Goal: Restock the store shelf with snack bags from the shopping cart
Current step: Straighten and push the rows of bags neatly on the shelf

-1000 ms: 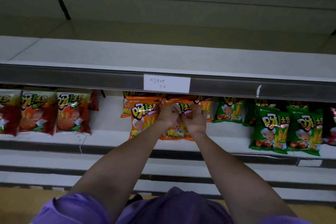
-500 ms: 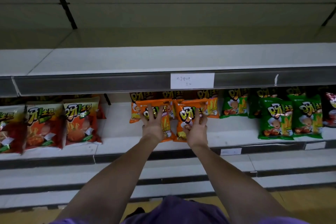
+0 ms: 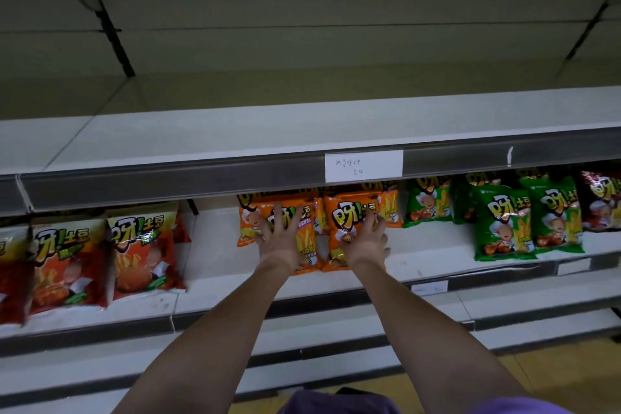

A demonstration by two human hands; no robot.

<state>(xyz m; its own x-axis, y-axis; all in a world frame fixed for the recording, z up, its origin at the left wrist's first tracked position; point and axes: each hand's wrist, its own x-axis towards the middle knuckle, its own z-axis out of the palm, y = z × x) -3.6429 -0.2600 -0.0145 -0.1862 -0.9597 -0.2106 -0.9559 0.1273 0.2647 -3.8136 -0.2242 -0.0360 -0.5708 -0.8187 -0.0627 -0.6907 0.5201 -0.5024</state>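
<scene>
Two hands: both spread flat, gripping nothing
Left hand [image 3: 280, 239]: fingers splayed on the left orange bag [image 3: 304, 239]; press gently so it stands against the row behind
Right hand [image 3: 364, 240]: splayed on the right orange bag [image 3: 346, 222]; push evenly, keeping both faces level
Bags' place: middle shelf [image 3: 215, 245], between red bags [image 3: 144, 252] and green bags [image 3: 500, 228]; cart unseen

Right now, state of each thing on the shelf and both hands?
left hand: fingers spread, pressing left orange bag
right hand: fingers spread, pressing right orange bag
left orange bag: upright, front row
right orange bag: upright, beside it
green bags: upright, untouched
red bags: upright, untouched
top shelf: bare where visible
</scene>
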